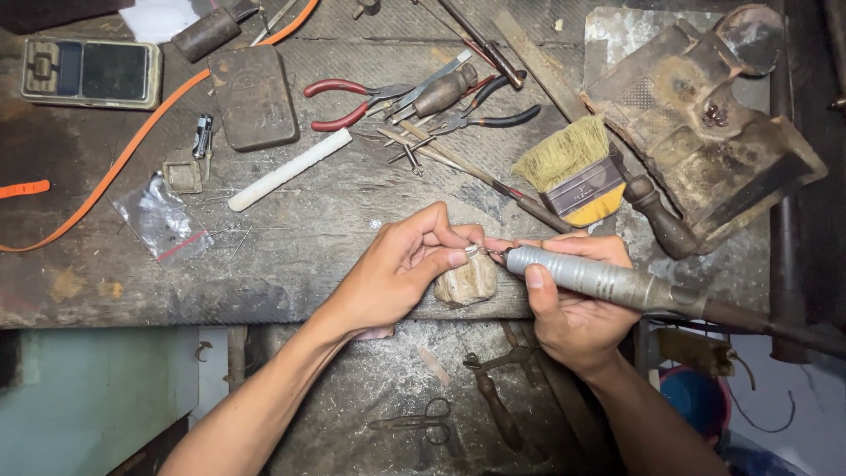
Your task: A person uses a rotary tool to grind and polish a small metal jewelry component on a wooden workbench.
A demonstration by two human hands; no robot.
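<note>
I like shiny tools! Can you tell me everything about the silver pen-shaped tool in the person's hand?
The silver tool is a long, round metal handpiece with a dull grey, ribbed-looking barrel. It lies nearly level, tilted slightly up toward its narrow tip, which points left. The right hand wraps around it, thumb on the front. A darker, thicker cable or shaft leaves its back end toward the right. The tip meets a tiny shiny piece pinched by the left hand, just above a worn wooden peg at the bench edge.
</note>
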